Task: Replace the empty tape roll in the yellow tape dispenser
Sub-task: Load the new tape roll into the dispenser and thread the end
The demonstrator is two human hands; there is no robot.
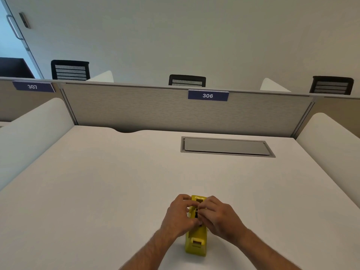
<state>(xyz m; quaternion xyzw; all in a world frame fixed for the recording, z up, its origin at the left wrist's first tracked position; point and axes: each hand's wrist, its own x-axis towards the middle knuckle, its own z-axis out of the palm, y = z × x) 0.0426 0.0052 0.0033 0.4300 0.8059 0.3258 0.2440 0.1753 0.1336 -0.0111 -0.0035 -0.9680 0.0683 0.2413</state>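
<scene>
A yellow tape dispenser (196,243) stands on the white desk (97,191) near its front edge, its cutter end pointing toward me. My left hand (178,215) grips the dispenser's left side over the roll well. My right hand (218,215) is curled over the right side, fingertips pinching at something dark in the middle of the well. The roll itself is hidden under my fingers, so I cannot tell its state.
A grey cable hatch (226,146) is set into the desk at the back right. A fabric partition with a sign "306" (208,95) closes the far edge. White curved side dividers (29,133) flank the desk. Black chairs (187,80) stand behind the partition.
</scene>
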